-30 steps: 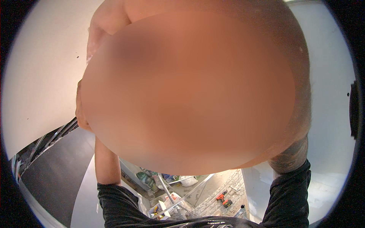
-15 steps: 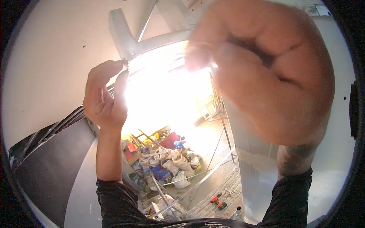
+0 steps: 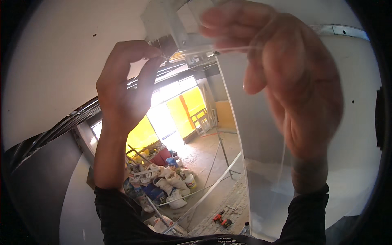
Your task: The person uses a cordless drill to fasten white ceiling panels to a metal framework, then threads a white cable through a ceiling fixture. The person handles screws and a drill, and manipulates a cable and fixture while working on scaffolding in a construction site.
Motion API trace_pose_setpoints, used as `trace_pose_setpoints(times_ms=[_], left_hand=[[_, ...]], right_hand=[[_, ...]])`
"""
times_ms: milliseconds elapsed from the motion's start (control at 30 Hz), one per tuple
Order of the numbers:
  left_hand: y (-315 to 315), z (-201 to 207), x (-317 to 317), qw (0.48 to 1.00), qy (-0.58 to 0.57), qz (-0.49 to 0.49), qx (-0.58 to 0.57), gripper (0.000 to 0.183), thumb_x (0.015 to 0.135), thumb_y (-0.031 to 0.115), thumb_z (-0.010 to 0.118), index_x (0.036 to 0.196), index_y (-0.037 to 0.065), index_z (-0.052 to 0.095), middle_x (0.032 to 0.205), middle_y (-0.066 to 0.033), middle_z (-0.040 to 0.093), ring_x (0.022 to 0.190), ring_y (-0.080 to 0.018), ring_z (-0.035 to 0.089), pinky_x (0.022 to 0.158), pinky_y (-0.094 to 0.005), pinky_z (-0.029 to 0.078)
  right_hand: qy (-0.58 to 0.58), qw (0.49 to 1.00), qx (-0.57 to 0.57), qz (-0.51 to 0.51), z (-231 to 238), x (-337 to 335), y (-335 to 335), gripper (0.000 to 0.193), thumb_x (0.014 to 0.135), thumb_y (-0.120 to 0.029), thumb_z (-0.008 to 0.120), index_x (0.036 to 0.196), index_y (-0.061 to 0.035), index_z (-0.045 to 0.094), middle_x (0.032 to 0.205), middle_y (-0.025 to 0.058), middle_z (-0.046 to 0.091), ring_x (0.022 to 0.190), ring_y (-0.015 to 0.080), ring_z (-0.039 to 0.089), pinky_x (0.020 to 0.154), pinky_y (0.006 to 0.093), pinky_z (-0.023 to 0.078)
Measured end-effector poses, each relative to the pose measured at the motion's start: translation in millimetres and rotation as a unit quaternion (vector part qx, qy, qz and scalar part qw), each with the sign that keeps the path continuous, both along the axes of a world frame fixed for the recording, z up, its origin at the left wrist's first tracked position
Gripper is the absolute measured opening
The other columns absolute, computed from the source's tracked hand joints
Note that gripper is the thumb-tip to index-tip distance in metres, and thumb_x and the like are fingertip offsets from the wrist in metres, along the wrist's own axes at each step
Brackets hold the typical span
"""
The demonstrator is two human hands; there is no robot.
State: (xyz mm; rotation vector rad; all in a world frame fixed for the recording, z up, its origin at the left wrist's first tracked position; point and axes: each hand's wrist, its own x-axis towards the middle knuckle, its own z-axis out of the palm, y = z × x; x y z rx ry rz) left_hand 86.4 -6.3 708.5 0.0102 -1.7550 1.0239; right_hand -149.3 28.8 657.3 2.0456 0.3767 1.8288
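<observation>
My left hand [image 3: 124, 81] is raised to the ceiling opening, thumb and forefinger pinched on the end of a thin pale line [image 3: 232, 49]. This line runs across to my right hand [image 3: 300, 77], and a faint clear strand hangs below that wrist. Close to the camera and somewhat blurred, my right hand has its fingers stretched out leftward and the thumb apart. The strand passes over it; whether it is gripped there is not clear. Just above my left fingertips is a grey metal bracket [image 3: 165, 26] at the opening's edge.
White ceiling board [image 3: 73, 53] spreads overhead, with metal channels [image 3: 65, 122] at its left edge. Below are filled sacks [image 3: 175, 181], a white bucket [image 3: 190, 180], a cordless drill [image 3: 222, 219] on a plank platform and metal scaffold bars [image 3: 208, 190]. A grey wall [image 3: 261, 122] stands right.
My left hand has moved up and right, still pinched. My right hand has gone from curled to outstretched fingers and shifted slightly away. The glare has dropped, revealing yellow-covered windows.
</observation>
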Motion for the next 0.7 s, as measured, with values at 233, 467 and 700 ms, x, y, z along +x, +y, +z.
trace_pose_setpoints(times_ms=[233, 467, 700], left_hand=[[-5.0, 1.5, 4.8, 1.000, 0.013, 0.000, 0.019, 0.014, 0.083, 0.000, 0.074, 0.095, 0.003, 0.068, 0.095, -0.0095, 0.070, 0.088, -0.0221, 0.068, 0.080, -0.0330, 0.054], [0.6, 18.8, 2.3, 0.981, -0.078, 0.069, -0.163, 0.023, 0.084, -0.010, 0.069, 0.100, 0.004, 0.061, 0.093, -0.0117, 0.067, 0.084, -0.0259, 0.067, 0.074, -0.0329, 0.053], [17.1, 34.2, -3.8, 0.959, -0.160, 0.111, -0.205, 0.030, 0.077, -0.012, 0.070, 0.100, 0.005, 0.061, 0.091, -0.0097, 0.067, 0.081, -0.0266, 0.067, 0.070, -0.0344, 0.055]], right_hand=[[0.122, 0.892, 0.129, 0.415, 7.8, 27.5, -10.2, 0.039, 0.113, -0.035, 0.028, 0.085, -0.0134, 0.044, 0.076, 0.0056, 0.046, 0.070, 0.0182, 0.046, 0.071, 0.0385, 0.043], [-0.033, 0.935, 0.119, 0.332, -7.7, 50.3, -45.6, 0.028, 0.104, -0.022, 0.062, 0.081, -0.0050, 0.058, 0.067, 0.0005, 0.054, 0.059, 0.0088, 0.050, 0.057, 0.0268, 0.043], [-0.073, 0.968, -0.023, 0.238, -33.4, 86.6, -81.3, 0.019, 0.103, -0.015, 0.056, 0.090, -0.0019, 0.054, 0.075, 0.0045, 0.055, 0.061, 0.0128, 0.046, 0.056, 0.0307, 0.039]])
